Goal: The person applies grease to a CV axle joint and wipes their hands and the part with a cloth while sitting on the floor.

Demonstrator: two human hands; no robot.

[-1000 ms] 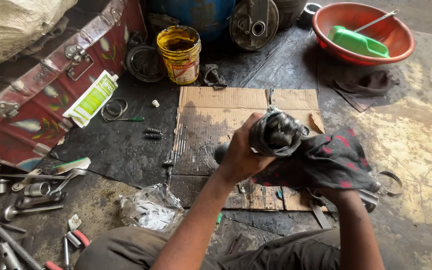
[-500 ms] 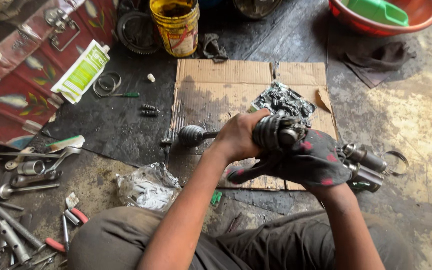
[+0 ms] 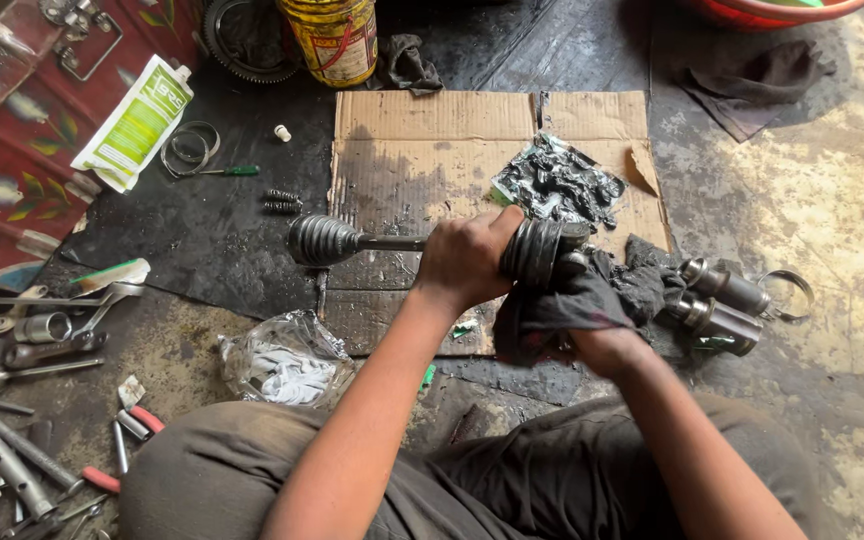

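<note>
So the drive shaft (image 3: 382, 242) is lying sideways across the cardboard sheet (image 3: 412, 140), held just above it. One ribbed rubber boot (image 3: 320, 239) sits at the far left end, and a second, bigger boot (image 3: 535, 250) is at the right end near the hands. The left hand (image 3: 467, 260) is wrapped tight around the shaft right beside that bigger boot, fingers fully curled, thumb pressed up against the rubber. The right hand (image 3: 602, 345) is mostly buried under a dark greasy rag (image 3: 592, 295) that's bunched over the joint end, so I can't tell how its fingers sit, only that it's got the rag and whatever is under it.

On the cardboard just behind the boot there's a torn foil packet (image 3: 557, 185) smeared with black grease. Right of the rag lie two metal joint parts (image 3: 722, 300) with a clamp ring (image 3: 787, 295) beside them. Left side of the floor has a green and white tube (image 3: 137, 125), a small green screwdriver (image 3: 227, 171), a crumpled plastic bag (image 3: 282, 365) and a pile of wrenches (image 3: 22, 340). A yellow bucket (image 3: 337, 40) stands at the top.
</note>
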